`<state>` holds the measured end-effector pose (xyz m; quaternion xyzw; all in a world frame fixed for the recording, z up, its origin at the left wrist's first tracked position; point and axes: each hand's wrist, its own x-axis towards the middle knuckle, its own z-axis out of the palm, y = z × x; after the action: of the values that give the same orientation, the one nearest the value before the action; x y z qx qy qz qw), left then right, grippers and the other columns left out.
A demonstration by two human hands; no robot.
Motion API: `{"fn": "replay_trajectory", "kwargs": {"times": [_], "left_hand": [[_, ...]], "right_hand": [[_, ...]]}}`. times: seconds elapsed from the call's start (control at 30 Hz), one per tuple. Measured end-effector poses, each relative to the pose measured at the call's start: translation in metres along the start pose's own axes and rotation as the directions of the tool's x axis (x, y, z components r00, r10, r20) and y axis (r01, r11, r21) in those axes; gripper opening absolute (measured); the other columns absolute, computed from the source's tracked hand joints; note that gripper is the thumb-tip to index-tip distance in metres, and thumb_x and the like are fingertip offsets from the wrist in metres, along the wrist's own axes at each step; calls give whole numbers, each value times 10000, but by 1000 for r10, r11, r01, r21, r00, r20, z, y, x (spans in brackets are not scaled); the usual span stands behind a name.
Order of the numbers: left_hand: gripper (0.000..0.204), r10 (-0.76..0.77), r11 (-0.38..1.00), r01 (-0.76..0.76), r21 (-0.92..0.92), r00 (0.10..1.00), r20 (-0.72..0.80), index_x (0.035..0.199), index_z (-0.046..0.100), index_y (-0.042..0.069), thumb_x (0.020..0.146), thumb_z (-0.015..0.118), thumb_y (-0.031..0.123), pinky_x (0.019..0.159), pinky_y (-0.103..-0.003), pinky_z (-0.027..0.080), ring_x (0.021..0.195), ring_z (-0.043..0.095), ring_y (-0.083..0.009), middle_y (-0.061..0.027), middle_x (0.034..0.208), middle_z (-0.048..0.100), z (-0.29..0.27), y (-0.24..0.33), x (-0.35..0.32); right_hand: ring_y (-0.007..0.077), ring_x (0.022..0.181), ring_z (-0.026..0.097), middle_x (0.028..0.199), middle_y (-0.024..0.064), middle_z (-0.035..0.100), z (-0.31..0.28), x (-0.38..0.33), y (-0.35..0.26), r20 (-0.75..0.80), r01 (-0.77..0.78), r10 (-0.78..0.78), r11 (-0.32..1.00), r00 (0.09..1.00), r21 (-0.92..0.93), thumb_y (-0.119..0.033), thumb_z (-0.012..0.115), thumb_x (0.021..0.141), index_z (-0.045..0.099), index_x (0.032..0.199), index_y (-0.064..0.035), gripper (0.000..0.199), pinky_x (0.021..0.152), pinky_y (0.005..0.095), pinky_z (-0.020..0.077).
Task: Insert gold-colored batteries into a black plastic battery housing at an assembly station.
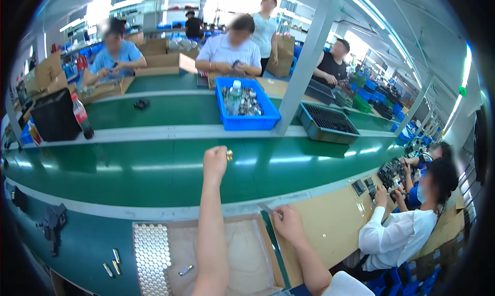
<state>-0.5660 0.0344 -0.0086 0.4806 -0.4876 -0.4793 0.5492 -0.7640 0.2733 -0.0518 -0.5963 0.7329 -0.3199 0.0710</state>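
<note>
My left hand [215,163] is stretched out over the green conveyor belt, its fingers closed on small shiny gold-coloured pieces [229,155] that poke out on its right side. Their exact kind is too small to make out. Beside the right edge of a cardboard box, my right hand [290,224] is closed on a thin grey blade-like strip [265,208]. Below my left arm lies the shallow cardboard box [242,223]. Tightly packed round silver cells [152,255] stand upright along its left side, and a single cylindrical cell [186,270] lies on the brown lining.
Loose cylindrical cells [116,266] and black plastic parts [53,224] lie on the green table at left. Across the belt [129,177] stand a blue bin [250,123] and a grey crate [330,126]. A co-worker in white [397,234] sits at right; others work opposite.
</note>
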Motion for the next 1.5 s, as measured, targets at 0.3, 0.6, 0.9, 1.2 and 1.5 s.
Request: {"fn": "replay_trajectory", "kwargs": {"times": [0.3, 0.6, 0.9, 1.2, 1.5], "left_hand": [[374, 31, 967, -83, 240, 977, 211, 825, 721, -28, 971, 582, 288, 681, -361, 505, 686, 593, -221, -111, 767, 712, 26, 33, -22], [289, 402, 662, -593, 458, 797, 451, 796, 700, 30, 942, 625, 268, 653, -408, 522, 669, 639, -331, -135, 763, 729, 52, 110, -119], [61, 565, 597, -784, 169, 561, 606, 899, 640, 63, 923, 599, 102, 599, -400, 462, 576, 558, -321, -113, 686, 648, 19, 132, -131], [161, 489, 561, -796, 227, 540, 685, 1020, 614, 69, 1038, 512, 192, 721, -423, 512, 751, 636, -349, -130, 899, 724, 22, 133, -128], [372, 447, 768, -638, -60, 466, 763, 1128, 664, 24, 1079, 510, 358, 829, -393, 523, 885, 643, -289, -146, 1084, 718, 32, 116, -118]], "right_hand": [[252, 873, 664, 1218, 133, 666, -8, 10, -16, 5, -16, 15, 958, 1000, 285, -234, 692, 999, 683, 1365, -62, 405, 769, 355, 565], [158, 636, 612, 953, 161, 730, -61, 74, -64, 484, -489, -130, -10, 865, 872, -566, 412, 1125, 644, 1311, -40, 605, 532, 271, 451], [125, 389, 443, 655, 132, 660, -68, 84, -72, 596, -609, -456, 138, 661, 781, -700, 467, 1077, 681, 1017, -27, 708, 366, 223, 264], [105, 385, 419, 604, 101, 620, -58, 85, -61, 505, -378, -523, 336, 686, 862, -701, 620, 999, 674, 908, -61, 649, 349, 202, 253], [102, 401, 453, 608, 91, 623, -57, 88, -63, 552, -453, -456, 315, 698, 834, -482, 712, 1038, 669, 908, -60, 443, 342, 200, 266]]}}
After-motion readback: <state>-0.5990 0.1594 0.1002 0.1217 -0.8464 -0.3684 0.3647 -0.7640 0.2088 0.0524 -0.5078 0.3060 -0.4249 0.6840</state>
